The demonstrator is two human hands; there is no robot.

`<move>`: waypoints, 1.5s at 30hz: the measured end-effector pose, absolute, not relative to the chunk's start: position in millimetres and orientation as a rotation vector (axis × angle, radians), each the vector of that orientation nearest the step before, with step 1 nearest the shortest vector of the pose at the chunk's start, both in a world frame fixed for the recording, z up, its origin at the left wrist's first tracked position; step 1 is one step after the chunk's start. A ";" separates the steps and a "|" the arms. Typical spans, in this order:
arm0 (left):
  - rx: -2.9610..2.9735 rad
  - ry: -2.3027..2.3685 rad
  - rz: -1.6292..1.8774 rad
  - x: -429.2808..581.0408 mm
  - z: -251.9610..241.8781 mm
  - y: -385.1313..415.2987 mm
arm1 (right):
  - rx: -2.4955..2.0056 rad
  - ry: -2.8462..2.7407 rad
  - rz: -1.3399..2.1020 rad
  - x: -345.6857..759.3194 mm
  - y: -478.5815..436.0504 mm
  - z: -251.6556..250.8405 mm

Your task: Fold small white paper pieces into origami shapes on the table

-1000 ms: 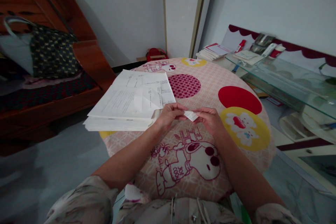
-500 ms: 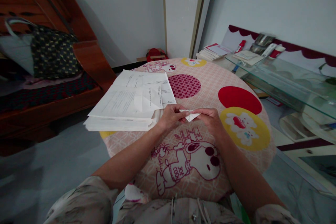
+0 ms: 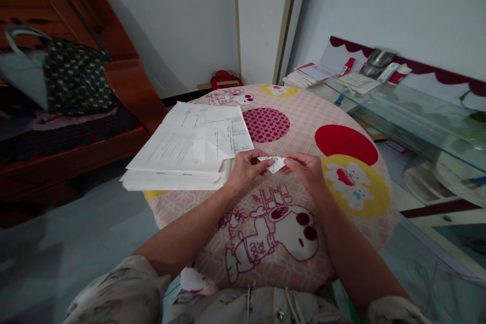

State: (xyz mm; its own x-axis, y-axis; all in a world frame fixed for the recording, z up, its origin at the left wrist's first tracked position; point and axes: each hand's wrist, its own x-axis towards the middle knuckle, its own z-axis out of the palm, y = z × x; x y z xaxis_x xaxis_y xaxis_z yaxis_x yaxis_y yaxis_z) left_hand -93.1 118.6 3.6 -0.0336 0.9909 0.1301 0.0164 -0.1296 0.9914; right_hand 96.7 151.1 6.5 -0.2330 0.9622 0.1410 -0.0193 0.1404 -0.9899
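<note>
A small folded piece of white paper, roughly triangular with printed marks, is held up between my two hands over the table. My left hand pinches its left end, thumb on top. At the other end, the thumb and fingers of my right hand close on the paper's right tip. Close beside my left hand lies a thick stack of printed sheets, with a small folded white paper piece on top of it.
A round table with a patterned pink cloth carries all this. On the right stands a glass shelf with a cup and other items. A wooden sofa with a dark patterned bag is at left.
The folded paper has turned slightly and its lower point has shifted a little. My right hand has moved slightly, its fingers now nearer the paper's right tip.
</note>
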 end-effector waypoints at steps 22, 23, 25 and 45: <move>1.199 1.021 1.317 -90.8 6.2 117.6 | -0.952 -1.467 1.276 100.2 145.3 8.7; 1.200 1.022 1.316 -90.6 6.2 117.6 | -0.953 -1.467 1.270 100.1 144.9 8.9; 1.201 1.027 1.312 -90.5 6.4 117.6 | -0.944 -1.470 1.259 100.4 144.5 8.9; 1.251 1.052 1.240 -87.0 8.5 113.9 | -0.985 -1.629 1.216 98.4 142.5 15.4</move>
